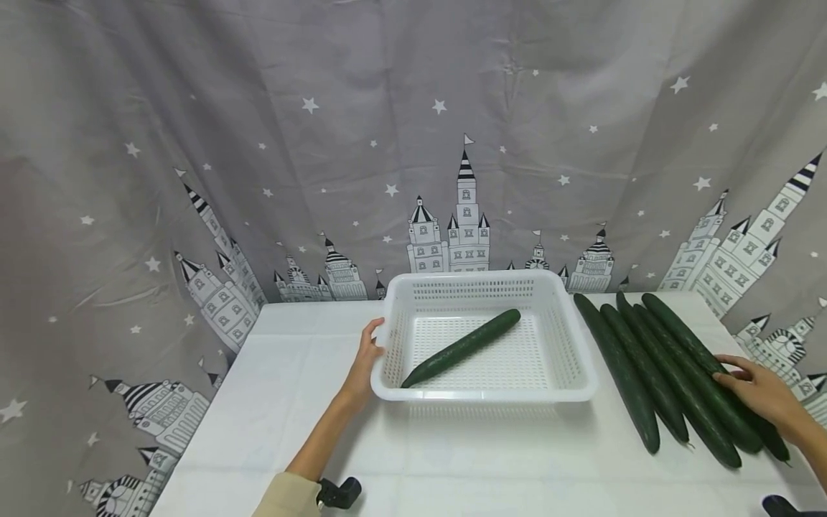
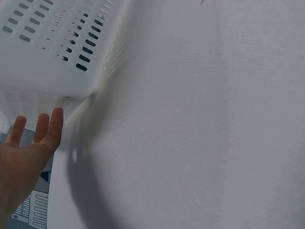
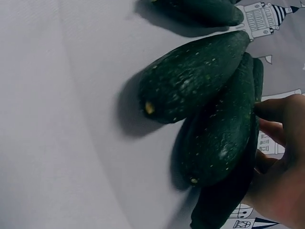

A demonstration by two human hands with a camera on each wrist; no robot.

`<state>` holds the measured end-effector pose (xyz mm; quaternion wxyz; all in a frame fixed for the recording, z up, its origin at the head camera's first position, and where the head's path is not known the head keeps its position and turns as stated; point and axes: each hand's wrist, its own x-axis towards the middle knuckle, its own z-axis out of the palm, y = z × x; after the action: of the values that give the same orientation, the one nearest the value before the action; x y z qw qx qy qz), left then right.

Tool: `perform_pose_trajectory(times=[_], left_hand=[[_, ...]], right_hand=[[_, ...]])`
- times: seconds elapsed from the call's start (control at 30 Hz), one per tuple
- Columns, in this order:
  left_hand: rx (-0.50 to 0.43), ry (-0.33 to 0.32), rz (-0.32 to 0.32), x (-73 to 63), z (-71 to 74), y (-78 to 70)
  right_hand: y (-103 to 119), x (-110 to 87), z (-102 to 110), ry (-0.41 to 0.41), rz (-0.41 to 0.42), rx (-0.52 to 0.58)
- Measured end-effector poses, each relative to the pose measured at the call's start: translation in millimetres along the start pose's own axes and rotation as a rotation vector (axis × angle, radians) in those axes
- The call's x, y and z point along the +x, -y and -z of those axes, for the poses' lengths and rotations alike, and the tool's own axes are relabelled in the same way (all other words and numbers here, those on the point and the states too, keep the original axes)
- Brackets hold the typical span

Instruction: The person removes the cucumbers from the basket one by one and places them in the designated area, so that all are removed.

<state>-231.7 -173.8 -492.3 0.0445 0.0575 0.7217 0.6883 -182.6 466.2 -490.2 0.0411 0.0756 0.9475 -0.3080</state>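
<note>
A white plastic basket [image 1: 484,395] with perforated sides stands on the table, one long dark green cucumber [image 1: 461,350] lying slantwise inside it. My left hand [image 1: 368,355] is at the basket's left rim; in the left wrist view its fingers [image 2: 56,125] are extended beside the wall. To the right of the basket, several more cucumbers [image 1: 620,377] lie side by side. My right hand [image 1: 759,388] holds the rightmost cucumber [image 1: 685,334] around its middle, thumb and fingers bent about it. In the right wrist view the fingers [image 3: 271,110] are partly hidden behind the cucumbers.
A white cloth [image 1: 297,388] covers the table. Behind and beside it hangs a grey curtain [image 1: 349,143] printed with castles and stars. A black wrist strap [image 1: 339,493] shows on the left forearm.
</note>
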Motion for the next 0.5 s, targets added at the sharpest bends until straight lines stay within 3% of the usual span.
perform_pose_trajectory(times=[0.3, 0.5], left_hand=[[0.004, 0.005, 0.004, 0.6, -0.2, -1.0], [0.007, -0.004, 0.006, -0.1, 0.6, 0.3]], right_hand=[[20, 0.7, -4, -0.168, 0.127, -0.007], [58, -1.5, -9, -0.174, 0.297, 0.077]])
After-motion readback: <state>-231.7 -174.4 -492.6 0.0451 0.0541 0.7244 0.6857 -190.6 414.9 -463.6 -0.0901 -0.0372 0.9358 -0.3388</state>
